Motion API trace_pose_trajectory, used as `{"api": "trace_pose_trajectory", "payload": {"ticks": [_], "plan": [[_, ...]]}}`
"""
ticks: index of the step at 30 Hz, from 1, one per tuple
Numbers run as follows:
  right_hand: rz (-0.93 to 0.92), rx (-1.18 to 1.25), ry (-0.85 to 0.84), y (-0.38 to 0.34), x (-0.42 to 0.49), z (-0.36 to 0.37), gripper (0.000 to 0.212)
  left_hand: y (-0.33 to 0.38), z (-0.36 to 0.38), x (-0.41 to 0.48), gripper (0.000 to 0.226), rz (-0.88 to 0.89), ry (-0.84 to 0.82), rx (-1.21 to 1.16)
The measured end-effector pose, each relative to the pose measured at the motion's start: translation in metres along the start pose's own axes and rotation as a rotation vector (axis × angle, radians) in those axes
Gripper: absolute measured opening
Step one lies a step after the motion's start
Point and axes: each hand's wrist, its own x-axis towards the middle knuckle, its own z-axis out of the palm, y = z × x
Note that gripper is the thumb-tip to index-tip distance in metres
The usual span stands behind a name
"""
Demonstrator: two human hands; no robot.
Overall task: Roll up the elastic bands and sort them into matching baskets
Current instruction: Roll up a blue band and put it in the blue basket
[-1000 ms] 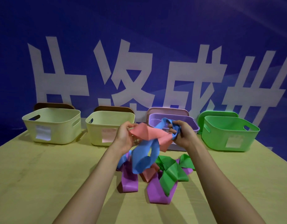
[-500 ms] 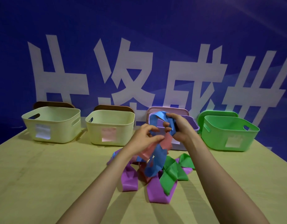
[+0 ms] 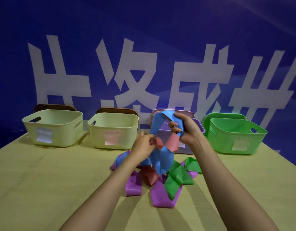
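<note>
Both forearms are showing bare up to the frame edge, the left hand [image 3: 144,144] and right hand [image 3: 188,129] wearing no gloves, rings or watch.

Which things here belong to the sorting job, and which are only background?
Job: blue band, pink band, purple band, green band, four baskets, left hand, right hand.
Background: table, blue wall.

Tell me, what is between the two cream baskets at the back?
Nothing. In the head view, only bare table shows between the left cream basket and the right cream basket.
</note>
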Motion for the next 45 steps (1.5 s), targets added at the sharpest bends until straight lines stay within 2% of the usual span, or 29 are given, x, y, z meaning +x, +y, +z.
{"api": "trace_pose_trajectory", "payload": {"ticks": [2, 3, 5, 7, 10, 12, 16, 18, 19, 22, 24, 27, 30, 32, 34, 37, 40, 42, 45], "plan": [[-0.016, -0.017, 0.015, -0.002, -0.001, -0.002, 0.011, -0.004, -0.001, 0.003, 0.004, -0.025, 0.014, -0.100], [-0.025, -0.043, 0.037, -0.003, 0.001, -0.005, 0.010, -0.004, -0.003, 0.004, 0.010, -0.061, 0.021, -0.214], [-0.062, -0.156, 0.114, -0.004, 0.005, -0.011, 0.007, 0.001, -0.009, 0.007, 0.018, -0.225, 0.049, -0.594], [-0.113, -0.337, 0.211, -0.001, 0.008, -0.016, 0.008, 0.009, -0.020, 0.009, 0.011, -0.377, 0.103, -0.952], [-0.109, -0.658, 0.279, 0.012, 0.004, -0.023, 0.015, 0.021, -0.043, 0.013, 0.022, -0.455, 0.163, -1.349], [-0.103, -0.772, 0.277, 0.019, 0.003, -0.031, 0.018, 0.024, -0.054, 0.016, 0.025, -0.466, 0.193, -1.514], [-0.213, -1.121, 0.399, 0.025, 0.012, -0.048, 0.021, 0.022, -0.069, 0.017, 0.026, -0.463, 0.197, -1.713], [-0.253, -1.132, 0.429, 0.027, 0.013, -0.051, 0.021, 0.019, -0.071, 0.017, 0.023, -0.510, 0.221, -1.712], [-0.268, -1.083, 0.450, 0.026, 0.012, -0.051, 0.021, 0.017, -0.070, 0.016, 0.022, -0.557, 0.251, -1.637], [-0.227, -0.716, 0.380, 0.022, 0.005, -0.043, 0.023, 0.012, -0.062, 0.013, 0.024, -0.639, 0.246, -1.292], [-0.267, -0.581, 0.299, 0.018, 0.002, -0.035, 0.025, 0.000, -0.049, 0.014, 0.028, -0.628, 0.178, -1.034], [-0.319, -0.354, 0.155, 0.010, 0.000, -0.023, 0.026, -0.012, -0.026, 0.011, 0.023, -0.499, -0.037, -0.678], [-0.297, -0.179, 0.027, 0.002, -0.005, -0.008, 0.025, -0.010, -0.010, 0.004, 0.022, -0.402, -0.185, -0.451], [-0.294, -0.170, -0.013, -0.001, -0.006, -0.001, 0.024, -0.004, -0.007, 0.002, 0.041, -0.384, -0.141, -0.440], [-0.318, -0.237, -0.049, -0.003, -0.007, 0.006, 0.025, 0.002, -0.008, 0.002, 0.047, -0.331, -0.071, -0.510], [-0.379, -0.438, -0.067, -0.006, -0.010, 0.015, 0.026, 0.019, -0.013, -0.002, 0.032, -0.221, -0.069, -0.702], [-0.438, -0.593, -0.044, -0.006, -0.013, 0.023, 0.031, 0.025, -0.013, -0.003, 0.037, -0.125, -0.088, -0.755], [-0.455, -0.587, -0.062, -0.006, -0.013, 0.025, 0.047, 0.025, -0.012, -0.001, 0.034, -0.071, -0.101, -0.675], [-0.497, -0.625, -0.037, -0.009, -0.015, 0.029, 0.062, 0.031, -0.018, 0.000, 0.012, -0.035, 0.001, -0.737]]}}
